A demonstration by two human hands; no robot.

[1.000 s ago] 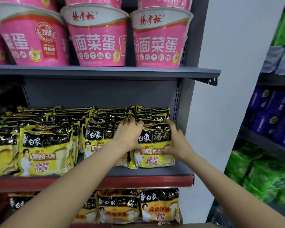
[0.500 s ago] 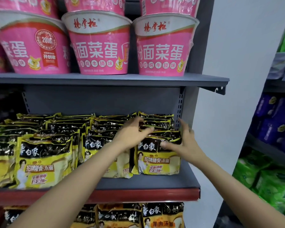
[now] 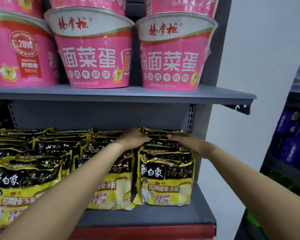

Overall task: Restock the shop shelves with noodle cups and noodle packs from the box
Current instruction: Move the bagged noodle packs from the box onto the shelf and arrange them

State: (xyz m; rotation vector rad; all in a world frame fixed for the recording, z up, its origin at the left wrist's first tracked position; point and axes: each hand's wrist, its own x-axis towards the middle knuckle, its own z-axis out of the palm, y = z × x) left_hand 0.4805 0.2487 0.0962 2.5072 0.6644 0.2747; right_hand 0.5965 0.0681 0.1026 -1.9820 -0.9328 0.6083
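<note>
both hands lie flat, grasping nothing: left hand [image 3: 136, 138] and right hand [image 3: 185, 140] press with straight fingers on the tops of the rightmost row of yellow-and-black foil noodle packs [image 3: 164, 181]. likely step: settling that row. next probably calls for fetching more stock. just above the hands, the grey metal shelf [image 3: 145, 97] limits lift; some bare ledge lies below.

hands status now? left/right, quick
Left hand: open, fingers resting on top of the rightmost row of noodle packs.
Right hand: open, fingers flat on the same packs, gripping nothing.
</note>
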